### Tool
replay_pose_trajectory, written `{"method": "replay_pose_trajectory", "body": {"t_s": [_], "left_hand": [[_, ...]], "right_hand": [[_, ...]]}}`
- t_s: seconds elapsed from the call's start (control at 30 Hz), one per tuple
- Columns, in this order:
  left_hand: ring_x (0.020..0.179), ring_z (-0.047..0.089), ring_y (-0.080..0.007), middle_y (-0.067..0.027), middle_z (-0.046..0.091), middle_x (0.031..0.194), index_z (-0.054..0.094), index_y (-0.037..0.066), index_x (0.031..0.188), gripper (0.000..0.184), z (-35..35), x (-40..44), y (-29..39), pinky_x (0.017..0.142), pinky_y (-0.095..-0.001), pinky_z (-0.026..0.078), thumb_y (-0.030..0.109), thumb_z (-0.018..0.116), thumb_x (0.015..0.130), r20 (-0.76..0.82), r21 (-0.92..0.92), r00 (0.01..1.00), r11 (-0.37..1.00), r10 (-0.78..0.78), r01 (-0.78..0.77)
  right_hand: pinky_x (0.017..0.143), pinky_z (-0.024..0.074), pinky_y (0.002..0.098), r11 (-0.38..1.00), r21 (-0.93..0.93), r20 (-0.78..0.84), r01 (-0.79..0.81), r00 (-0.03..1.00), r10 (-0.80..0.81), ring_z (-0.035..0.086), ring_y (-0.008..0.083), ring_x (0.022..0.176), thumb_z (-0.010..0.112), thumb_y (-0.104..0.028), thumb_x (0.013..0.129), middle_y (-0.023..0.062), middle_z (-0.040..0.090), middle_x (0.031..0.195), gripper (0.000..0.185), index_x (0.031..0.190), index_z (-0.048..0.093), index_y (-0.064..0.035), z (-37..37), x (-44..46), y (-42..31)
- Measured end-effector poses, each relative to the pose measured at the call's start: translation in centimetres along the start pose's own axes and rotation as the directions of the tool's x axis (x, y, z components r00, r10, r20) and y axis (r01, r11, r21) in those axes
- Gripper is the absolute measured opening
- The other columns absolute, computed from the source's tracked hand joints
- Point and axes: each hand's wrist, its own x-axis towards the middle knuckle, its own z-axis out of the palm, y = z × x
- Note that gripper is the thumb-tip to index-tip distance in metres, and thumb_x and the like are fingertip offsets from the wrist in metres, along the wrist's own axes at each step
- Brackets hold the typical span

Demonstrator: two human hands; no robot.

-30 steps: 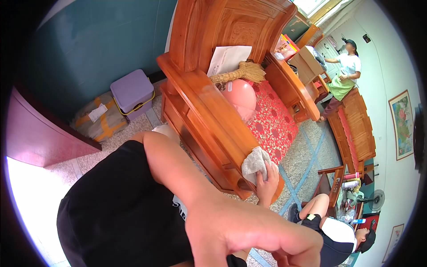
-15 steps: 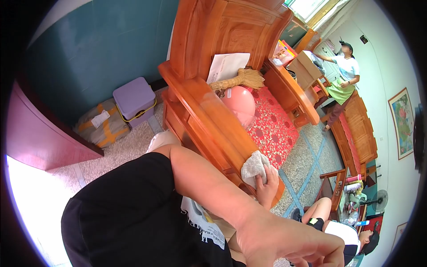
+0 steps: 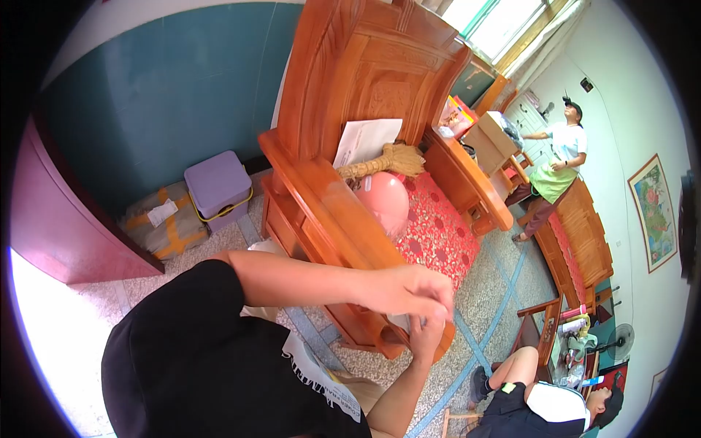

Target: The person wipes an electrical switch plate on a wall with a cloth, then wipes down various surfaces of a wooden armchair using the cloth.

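Both grips (image 3: 412, 290) crowd the armrest's end (image 3: 444, 346), floor (image 3: 478, 303) beyond.

Carved chair (image 3: 387, 95): well lit, panel relief readable, pale glints along the near armrest.
Window (image 3: 496, 25): past the chair's back, partly washed out to white.
Floor (image 3: 62, 336): far left of the chair, burnt to blank white by strong light, violet-blue fringe at the outer edge.
Pink rounded thing (image 3: 383, 201): on the chair's seat, carrying a small bright highlight.
Teal wall (image 3: 168, 95): left of the chair, dimmer, with a cloudy sheen.
Left hand (image 3: 409, 288): before the chair's armrest, brightly lit, skin detail smoothed.
Fan (image 3: 621, 342): well right of the chair, small and soft.
Framed picture (image 3: 653, 212): right of the chair, skewed by wide-angle curvature; corners black.
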Motion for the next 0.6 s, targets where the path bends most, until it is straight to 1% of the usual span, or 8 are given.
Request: {"method": "replay_pose_trajectory", "body": {"t_s": [0.03,0.1,0.13,0.2,0.3,0.43,0.53,0.6], "left_hand": [[0.087,0.050,-0.0109,-0.0039,0.055,0.086,0.051,0.002,0.086,0.010,-1.1,-0.7,-0.3,0.078,-0.0257,0.040,0.012,0.051,0.085,-0.101,0.046,0.990,0.993,-0.101,0.106],[0.082,0.052,-0.0135,-0.0048,0.055,0.083,0.052,0.002,0.082,0.014,-3.9,-2.0,-2.0,0.074,-0.0260,0.040,0.016,0.052,0.084,-0.225,0.325,0.971,0.934,-0.077,0.149],[0.082,0.052,-0.0135,-0.0048,0.055,0.083,0.052,0.002,0.082,0.014,-4.9,-2.6,-2.5,0.074,-0.0260,0.040,0.016,0.052,0.084,-0.222,0.336,0.972,0.931,-0.071,0.145],[0.079,0.054,-0.0199,-0.0081,0.055,0.079,0.052,0.003,0.080,0.014,-6.6,-3.9,-3.5,0.071,-0.0290,0.041,0.017,0.053,0.083,-0.369,0.665,0.924,0.668,-0.098,0.335],[0.081,0.053,-0.0261,-0.0103,0.054,0.080,0.051,0.004,0.081,0.013,-8.4,-5.3,-5.7,0.072,-0.0329,0.041,0.016,0.055,0.080,-0.362,0.792,0.932,0.526,-0.002,0.308],[0.086,0.051,-0.0288,-0.0103,0.053,0.085,0.050,0.005,0.083,0.012,-9.3,-5.7,-7.4,0.076,-0.0363,0.040,0.014,0.055,0.077,-0.380,0.831,0.923,0.462,0.064,0.310],[0.091,0.049,-0.0292,-0.0111,0.052,0.090,0.050,0.007,0.087,0.017,-10.0,-5.7,-7.8,0.078,-0.0374,0.039,0.017,0.057,0.075,-0.349,0.870,0.919,0.427,0.184,0.245],[0.093,0.048,-0.0295,-0.0115,0.052,0.094,0.050,0.007,0.089,0.021,-11.0,-6.4,-7.3,0.082,-0.0384,0.038,0.020,0.058,0.074,-0.323,0.921,0.918,0.298,0.230,0.250]], "right_hand": [[0.093,0.0299,0.0415,1.000,0.002,-0.009,0.010,1.000,-0.010,0.046,0.0320,0.105,0.061,-0.020,0.071,0.0177,0.053,0.106,0.037,0.105,0.056,-0.0056,0.0,0.0,0.0],[0.093,0.0304,0.0416,0.976,-0.208,-0.054,0.059,0.996,-0.072,0.046,0.0314,0.104,0.060,-0.023,0.072,0.0163,0.053,0.107,0.040,0.107,0.054,-0.0059,0.2,0.0,0.0],[0.094,0.0289,0.0417,0.975,-0.220,-0.058,0.031,0.997,-0.045,0.045,0.0302,0.106,0.060,-0.025,0.072,0.0135,0.053,0.109,0.040,0.108,0.055,-0.0083,0.4,-0.1,0.2],[0.095,0.0277,0.0427,0.958,-0.284,-0.033,0.028,0.999,-0.039,0.044,0.0296,0.107,0.060,-0.026,0.072,0.0120,0.052,0.111,0.039,0.108,0.055,-0.0102,0.6,0.5,-0.4],[0.095,0.0241,0.0478,0.917,-0.399,0.002,0.003,1.000,-0.003,0.042,0.0280,0.111,0.060,-0.033,0.070,0.0096,0.049,0.117,0.042,0.108,0.056,-0.0157,2.0,1.4,-1.8],[0.094,0.0221,0.0543,0.859,-0.502,0.076,0.102,0.994,-0.073,0.041,0.0311,0.112,0.061,-0.049,0.065,0.0092,0.045,0.122,0.056,0.112,0.054,-0.0191,5.1,3.5,-3.8],[0.093,0.0238,0.0549,0.837,-0.522,0.112,0.164,0.986,-0.124,0.041,0.0312,0.112,0.061,-0.051,0.064,0.0096,0.045,0.122,0.060,0.115,0.051,-0.0193,6.4,4.5,-6.6],[0.091,0.0266,0.0553,0.826,-0.505,0.146,0.249,0.968,-0.203,0.041,0.0316,0.111,0.062,-0.047,0.065,0.0107,0.047,0.119,0.057,0.112,0.052,-0.0175,7.0,4.8,-7.8]]}}
